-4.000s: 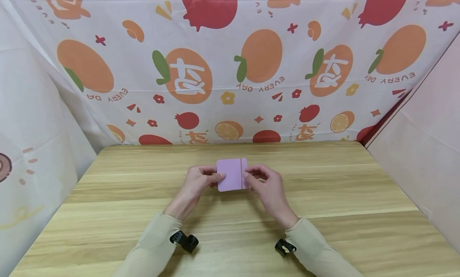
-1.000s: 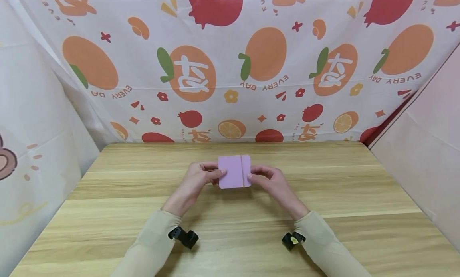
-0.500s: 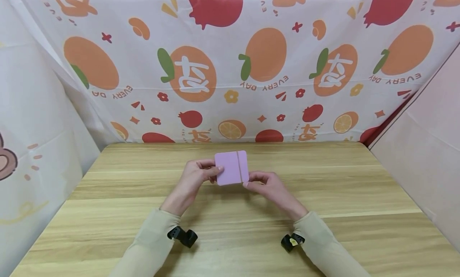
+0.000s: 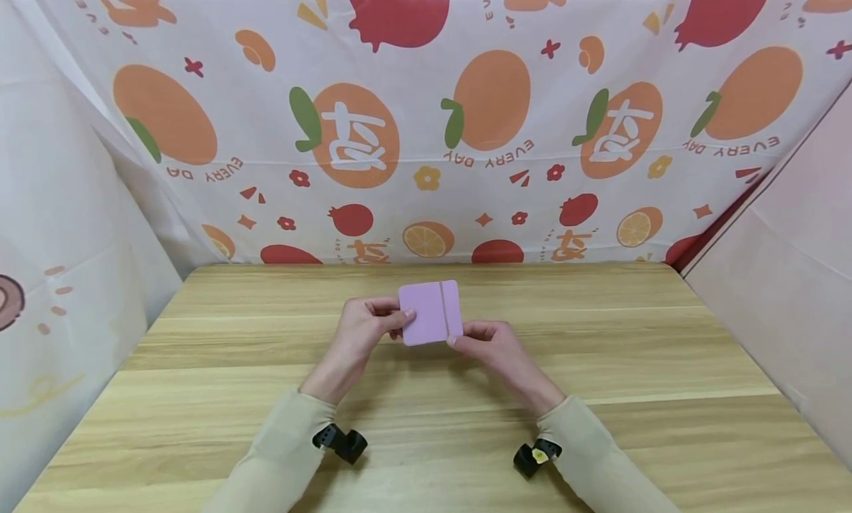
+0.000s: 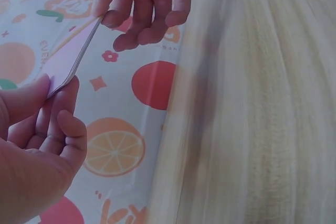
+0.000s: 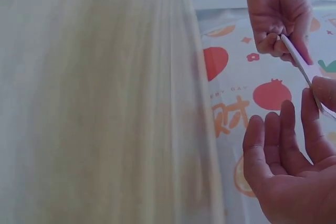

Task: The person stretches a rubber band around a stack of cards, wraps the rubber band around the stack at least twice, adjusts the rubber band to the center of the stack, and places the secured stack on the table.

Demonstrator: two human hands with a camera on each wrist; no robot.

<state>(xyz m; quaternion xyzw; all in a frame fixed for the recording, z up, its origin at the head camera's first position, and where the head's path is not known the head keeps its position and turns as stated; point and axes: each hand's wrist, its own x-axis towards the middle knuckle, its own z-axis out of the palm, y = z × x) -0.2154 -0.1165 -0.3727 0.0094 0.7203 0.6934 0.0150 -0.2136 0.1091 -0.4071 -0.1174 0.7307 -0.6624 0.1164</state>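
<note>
While both hands meet above the middle of the wooden desk (image 4: 599, 350), a small lilac card (image 4: 429, 312) with a thin tan stripe near its right edge is held up between them, off the surface. The left hand (image 4: 362, 328) pinches the card's left edge, thumb on the face turned to the person and fingers curled behind; the left wrist view shows that grip edge-on, the card running away from the left hand toward the other one. The right hand (image 4: 489, 343) sits at the card's near right corner. In the right wrist view its thumb (image 6: 323, 90) touches the card's edge (image 6: 302, 64) while the other fingers (image 6: 286, 129) stand fairly straight and apart from it, so this hand is relaxed, steadying more than gripping.

What matters for any coming move is that the card is nearly square and stands tilted, its face toward the person, with the stripe running near to far beside the right hand. The left hand carries it; the right hand lies just below and right of it.

Behind the desk hangs a fruit-printed cloth (image 4: 426, 128).
</note>
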